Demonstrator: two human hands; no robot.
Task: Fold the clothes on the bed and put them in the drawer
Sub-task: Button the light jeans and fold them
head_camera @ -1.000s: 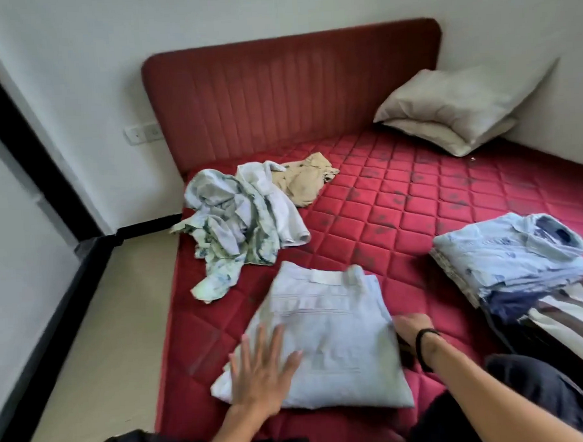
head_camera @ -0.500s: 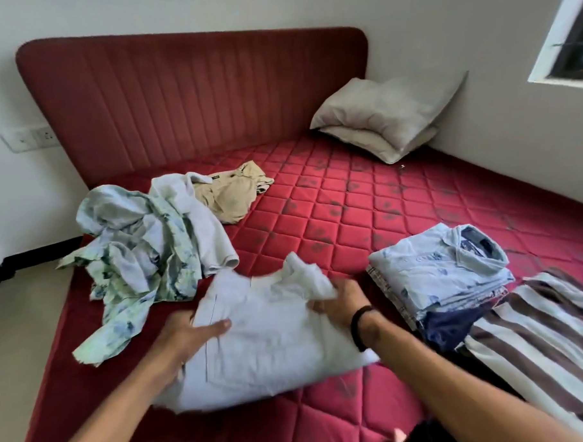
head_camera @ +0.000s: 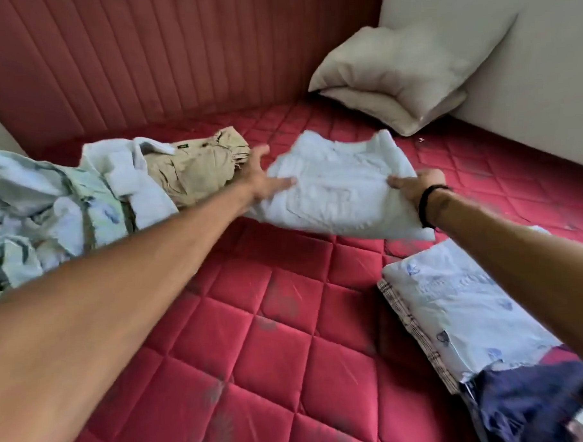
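Note:
A folded pale blue garment (head_camera: 339, 188) is lifted above the red quilted mattress (head_camera: 271, 322), out at arm's length. My left hand (head_camera: 265, 182) holds its left edge, thumb on top. My right hand (head_camera: 415, 185), with a black band on the wrist, grips its right edge. Unfolded clothes lie at the left: a crumpled pale green patterned shirt (head_camera: 39, 211), a white garment (head_camera: 127, 168) and a beige garment (head_camera: 197, 164). A stack of folded clothes (head_camera: 454, 300) sits at the right under my right forearm. No drawer is in view.
Two beige pillows (head_camera: 397, 69) lean in the far right corner against the white wall (head_camera: 544, 69). The red padded headboard (head_camera: 143, 60) runs along the back. Bare mattress stretches between the pile and the stack.
Both hands picked the folded pale blue garment up off the near mattress and carried it forward and right, away from me. The view has swung right and closer.

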